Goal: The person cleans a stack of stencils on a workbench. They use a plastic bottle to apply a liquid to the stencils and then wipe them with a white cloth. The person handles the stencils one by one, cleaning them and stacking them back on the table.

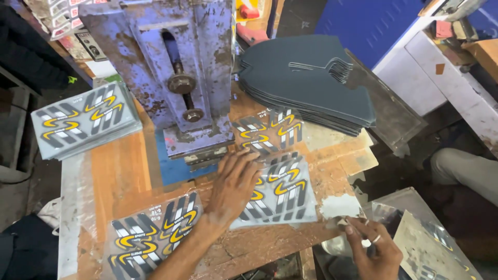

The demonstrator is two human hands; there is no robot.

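My left hand lies flat, fingers spread, on a grey printed sheet with yellow, black and white curved stripes, at the middle of the wooden table. Its fingertips reach toward the foot of the worn blue-grey press. My right hand, with a ring on one finger, is at the table's near right corner. Its fingertips are pinched on the edge of a thin clear film, just right of the sheet's corner. A white patch lies beside it.
More printed sheets lie behind, at the front left and stacked at the left. A pile of dark grey cut pieces sits at the back right. Clear sheets lie low on the right. Another person's knee is at the right.
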